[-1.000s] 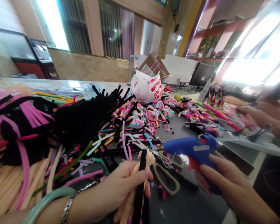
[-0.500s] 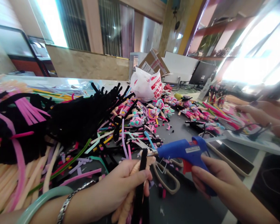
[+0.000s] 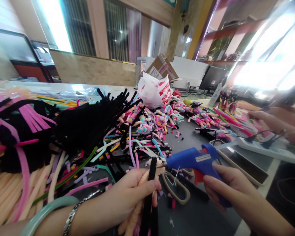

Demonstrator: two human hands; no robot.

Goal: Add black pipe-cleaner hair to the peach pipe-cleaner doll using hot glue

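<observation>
My left hand [image 3: 137, 190] is closed on a bundle of fuzzy pipe cleaners, pinching a black pipe cleaner [image 3: 151, 170] against a beige twisted pipe-cleaner piece [image 3: 135, 214]. Its lower ends hang below my fingers. In my right hand [image 3: 226, 186] is a blue glue gun [image 3: 189, 159] with a red trigger and a clear glue stick at the back. The metal nozzle meets the top of the beige piece beside the black strip; whether glue is coming out cannot be seen. Scissors [image 3: 180, 195] with beige handles lie on the table under the gun, partly hidden.
Black pipe cleaners [image 3: 81, 121] and beige ones [image 3: 12, 200] are heaped at left. Small colourful pipe-cleaner dolls [image 3: 145, 124] and cut scraps lie mid-table, before a white plastic bag [image 3: 154, 91]. A phone [image 3: 243, 164] and power strip [image 3: 265, 149] sit right, near another person's hand [image 3: 267, 123].
The view has shifted very slightly. The glue gun's nozzle sits a touch lower against the beige piece; both hands keep the same hold.
</observation>
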